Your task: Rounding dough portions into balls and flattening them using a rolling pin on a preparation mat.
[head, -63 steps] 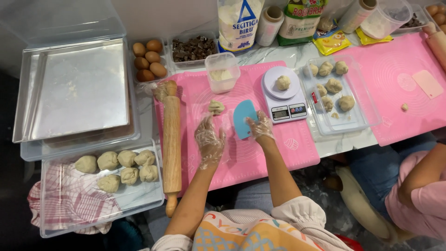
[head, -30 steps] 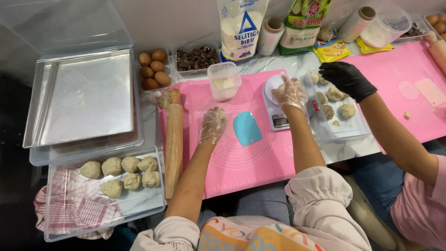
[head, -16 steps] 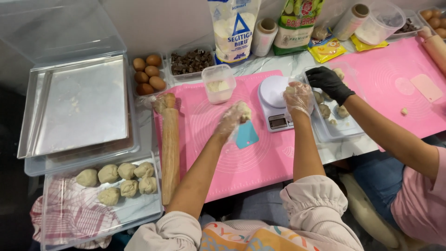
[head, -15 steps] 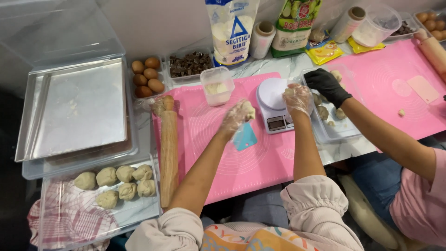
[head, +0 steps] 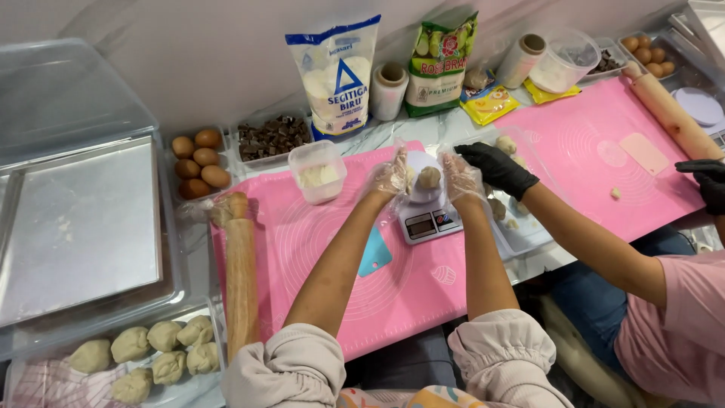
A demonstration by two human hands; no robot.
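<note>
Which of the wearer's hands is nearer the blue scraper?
Left. The left hand is above the blue scraper, left of the scale; the right hand is farther off, across the scale.

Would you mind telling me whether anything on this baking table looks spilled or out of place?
Nothing stands out. A dough ball sits on the scale between the left hand and right hand.

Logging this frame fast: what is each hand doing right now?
Left hand: open, fingers beside the dough ball on the scale.
Right hand: open, cupped beside the same ball; contact cannot be told.
</note>
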